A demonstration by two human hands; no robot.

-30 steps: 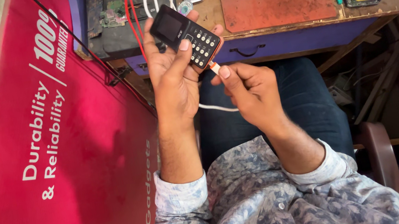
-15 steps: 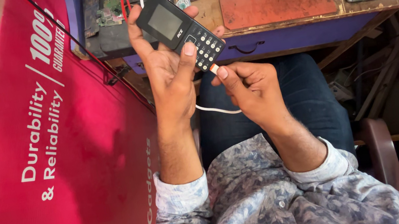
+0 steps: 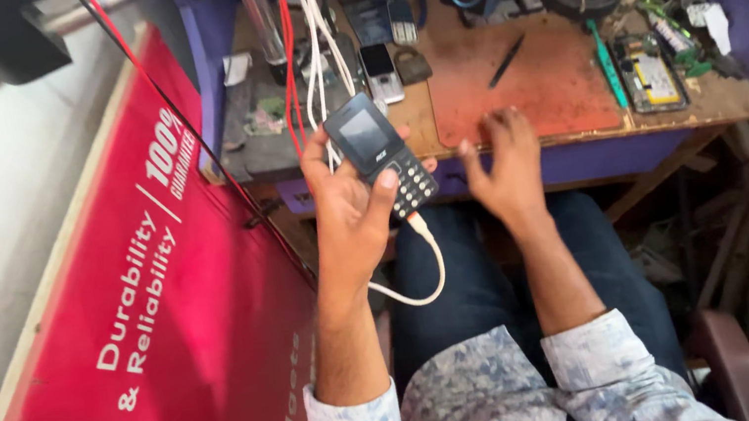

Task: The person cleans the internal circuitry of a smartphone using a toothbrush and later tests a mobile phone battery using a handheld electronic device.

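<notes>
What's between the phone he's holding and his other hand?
Nothing: in the head view only a bare gap over the bench edge separates the keypad phone from the right hand.

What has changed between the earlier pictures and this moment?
The right hand let go of the white cable near the small black keypad phone and moved to the edge of the wooden workbench. The left hand still holds the phone, cable plugged in.
</notes>
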